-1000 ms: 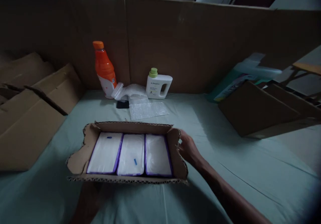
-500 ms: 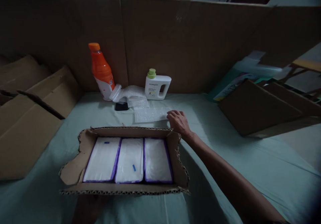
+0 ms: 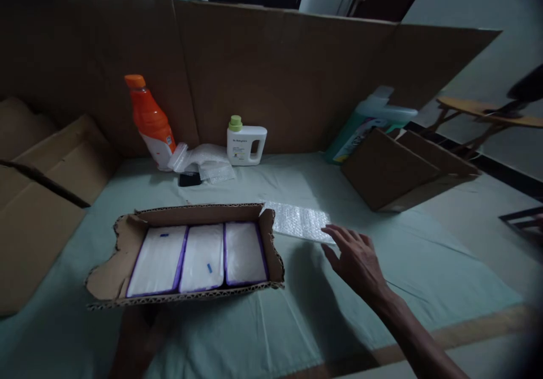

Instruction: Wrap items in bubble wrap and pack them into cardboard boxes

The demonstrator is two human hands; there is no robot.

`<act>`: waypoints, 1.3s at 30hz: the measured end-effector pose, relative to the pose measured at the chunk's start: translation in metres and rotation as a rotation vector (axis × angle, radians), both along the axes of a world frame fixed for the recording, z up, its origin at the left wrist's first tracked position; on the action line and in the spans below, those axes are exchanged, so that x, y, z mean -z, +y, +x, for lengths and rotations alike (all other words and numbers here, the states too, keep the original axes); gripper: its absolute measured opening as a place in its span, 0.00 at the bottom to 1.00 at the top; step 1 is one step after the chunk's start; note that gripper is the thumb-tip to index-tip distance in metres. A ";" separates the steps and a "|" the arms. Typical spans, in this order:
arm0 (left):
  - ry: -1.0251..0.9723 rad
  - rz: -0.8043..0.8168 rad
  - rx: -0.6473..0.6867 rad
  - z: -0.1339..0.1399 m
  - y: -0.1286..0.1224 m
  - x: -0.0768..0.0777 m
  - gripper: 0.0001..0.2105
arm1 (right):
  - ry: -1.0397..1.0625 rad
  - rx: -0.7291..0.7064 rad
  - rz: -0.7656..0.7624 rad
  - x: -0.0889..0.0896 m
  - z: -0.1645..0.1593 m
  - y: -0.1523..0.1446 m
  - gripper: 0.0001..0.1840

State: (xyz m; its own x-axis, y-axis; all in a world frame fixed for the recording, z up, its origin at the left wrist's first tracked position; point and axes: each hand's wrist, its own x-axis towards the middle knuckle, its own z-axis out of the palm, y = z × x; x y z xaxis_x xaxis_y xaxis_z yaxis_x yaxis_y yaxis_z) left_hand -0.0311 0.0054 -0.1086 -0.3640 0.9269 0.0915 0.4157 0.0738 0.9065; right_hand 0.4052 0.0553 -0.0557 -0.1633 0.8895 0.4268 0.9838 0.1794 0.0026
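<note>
An open cardboard box point(image 3: 199, 215) with torn, ragged edges is tilted towards me, with three white packs edged in purple point(image 3: 202, 257) side by side in it. My left hand point(image 3: 142, 328) is in shadow under the box's near side, supporting it; its fingers are hidden. To the right of the box, a flat strip of bubble wrap point(image 3: 299, 220) stretches out, its left end by the box's far right corner. My right hand point(image 3: 354, 257) has the strip's right end between thumb and fingers.
At the back stand an orange bottle point(image 3: 150, 121) and a white jug with a green cap point(image 3: 246, 144). Between them lie more bubble wrap point(image 3: 207, 158) and a black item point(image 3: 189, 179). Cardboard boxes flank both sides point(image 3: 40, 220), point(image 3: 390, 169); a teal bottle point(image 3: 360, 121) leans behind the right one.
My right hand has drawn the bubble wrap strip rightward and nearer, away from the other wrap to beside the box. The view has shifted to the right.
</note>
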 end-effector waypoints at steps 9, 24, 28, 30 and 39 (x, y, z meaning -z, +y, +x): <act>-0.047 0.039 -0.026 -0.001 -0.003 0.006 0.25 | 0.496 -0.544 -0.242 0.027 -0.106 -0.016 0.42; -0.066 -0.003 0.050 0.002 0.038 0.001 0.26 | 0.722 -0.506 -0.182 0.051 -0.124 0.004 0.39; -0.037 0.037 0.010 0.007 0.033 0.006 0.25 | 0.732 -0.521 -0.223 0.058 -0.120 0.002 0.40; -0.019 0.056 0.001 0.007 0.031 0.008 0.23 | 0.734 -0.513 -0.221 0.060 -0.119 0.002 0.39; -0.019 0.052 0.074 -0.012 0.037 0.022 0.26 | 0.768 -0.473 -0.130 0.062 -0.125 0.008 0.28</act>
